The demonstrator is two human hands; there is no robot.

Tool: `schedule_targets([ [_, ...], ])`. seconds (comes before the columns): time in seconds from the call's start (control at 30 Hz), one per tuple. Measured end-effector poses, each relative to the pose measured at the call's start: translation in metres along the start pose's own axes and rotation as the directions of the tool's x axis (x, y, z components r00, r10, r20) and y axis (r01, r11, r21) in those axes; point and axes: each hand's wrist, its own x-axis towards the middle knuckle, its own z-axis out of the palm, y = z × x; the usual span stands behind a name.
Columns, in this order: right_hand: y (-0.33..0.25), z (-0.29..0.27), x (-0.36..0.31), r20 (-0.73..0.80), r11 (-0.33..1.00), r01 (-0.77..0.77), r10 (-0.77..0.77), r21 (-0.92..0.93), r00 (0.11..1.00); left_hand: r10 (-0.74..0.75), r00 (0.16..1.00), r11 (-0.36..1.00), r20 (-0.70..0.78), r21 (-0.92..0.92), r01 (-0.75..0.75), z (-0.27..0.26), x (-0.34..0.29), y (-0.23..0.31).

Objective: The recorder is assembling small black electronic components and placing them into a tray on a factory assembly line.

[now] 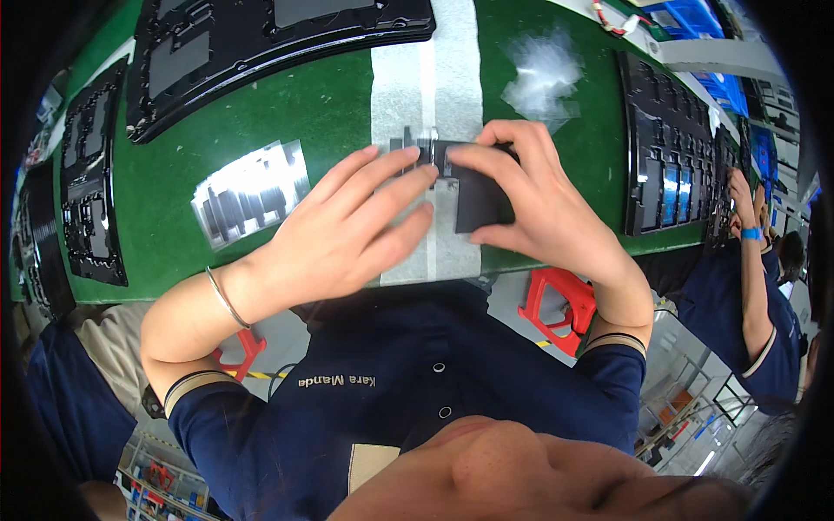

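Green table [330, 104], both hands [347, 230] [539, 204] pinching black part [478, 200], trays [261, 43] flanking.

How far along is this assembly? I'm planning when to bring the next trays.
In hand: the right hand holds a black part over the white strip, and the left hand presses its fingers against the part's edge. Possibly done: the right tray shows some filled slots. Possibly left: a row of dark pieces lies on the green table. Neither count is certain.
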Motion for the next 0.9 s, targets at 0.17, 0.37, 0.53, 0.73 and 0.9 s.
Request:
schedule_targets([
  [0.17, 0.001, -0.006, 0.008, -0.053, 0.994, -0.091, 0.094, 0.058, 0.994, -0.043, 0.983, 0.999, -0.178, 0.007, 0.045, -0.009, -0.013, 0.028],
  [0.37, -0.021, 0.008, 0.001, -0.057, 0.681, -0.13, 0.245, 0.72, 0.968, -0.522, 0.766, 0.813, -0.375, -0.49, 0.315, 0.016, -0.029, 0.038],
  [0.53, -0.053, 0.063, -0.002, -0.328, 0.475, 0.182, 0.246, 0.861, 0.912, -0.636, 0.625, 0.603, -0.452, -0.797, 0.038, 0.04, -0.019, 0.046],
  [0.73, -0.055, 0.08, -0.014, -0.337, 0.321, 0.261, 0.212, 0.91, 0.917, -0.733, 0.63, 0.273, -0.257, -0.959, -0.073, 0.032, -0.026, 0.058],
  [0.9, -0.063, 0.076, -0.019, -0.16, 0.226, 0.1, 0.269, 0.969, 0.95, -0.764, 0.615, 0.211, -0.197, -0.976, -0.051, 0.038, -0.031, 0.068],
])
